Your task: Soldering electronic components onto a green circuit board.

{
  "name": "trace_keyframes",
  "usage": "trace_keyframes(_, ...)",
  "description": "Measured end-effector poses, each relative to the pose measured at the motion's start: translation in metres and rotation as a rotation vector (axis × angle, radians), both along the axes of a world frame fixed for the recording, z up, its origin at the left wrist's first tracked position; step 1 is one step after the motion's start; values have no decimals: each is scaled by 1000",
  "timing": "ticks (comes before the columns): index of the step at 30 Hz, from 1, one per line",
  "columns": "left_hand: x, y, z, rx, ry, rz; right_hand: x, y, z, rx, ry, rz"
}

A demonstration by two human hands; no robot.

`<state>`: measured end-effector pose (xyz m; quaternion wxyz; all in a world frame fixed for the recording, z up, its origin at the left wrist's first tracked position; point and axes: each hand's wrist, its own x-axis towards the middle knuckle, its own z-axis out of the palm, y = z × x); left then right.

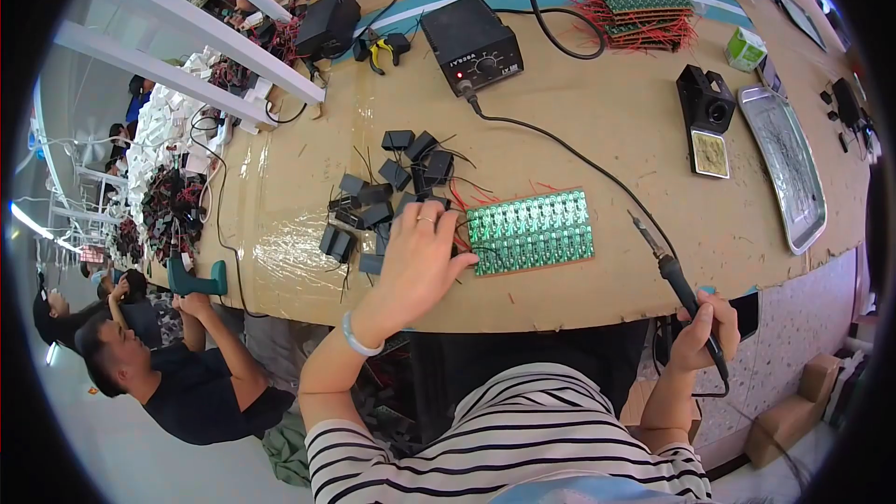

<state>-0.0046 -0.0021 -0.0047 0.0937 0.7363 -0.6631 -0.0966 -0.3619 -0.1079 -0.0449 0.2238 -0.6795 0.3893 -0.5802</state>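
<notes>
My left hand (420,257) lies over the near right side of a loose pile of black rectangular components (376,193) with thin wire leads. Its fingers are bent at the pile, and the thumb is spread apart toward the left edge of a green circuit board panel (530,231). Whatever is under the fingertips is hidden. Rows of small parts cover the panel, and red wires stick out along its far left edge. At the table's front edge, my right hand (707,331) grips a soldering iron (679,282), its tip pointing up and left, apart from the panel.
A black soldering station (471,44) stands at the back, its cable running to the iron. Farther right are stacked green panels (641,14), an iron stand (705,98) with a sponge, and a metal tray (782,168). Yellow-handled cutters (381,54) lie back left. A co-worker (187,364) sits at left.
</notes>
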Motion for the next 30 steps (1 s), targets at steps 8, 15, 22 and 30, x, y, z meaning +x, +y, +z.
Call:
trace_keyframes(8,-48,-5,-38,-93,103,80,-14,-5,0,-41,25,58)
trace_keyframes(15,-69,-7,-38,-166,158,12,-6,3,-3,-8,13,63)
trace_keyframes(22,-57,-8,-31,-162,503,103,5,17,-11,106,-66,120)
trace_keyframes(30,-62,-27,-33,-319,694,198,34,18,-8,72,97,390)
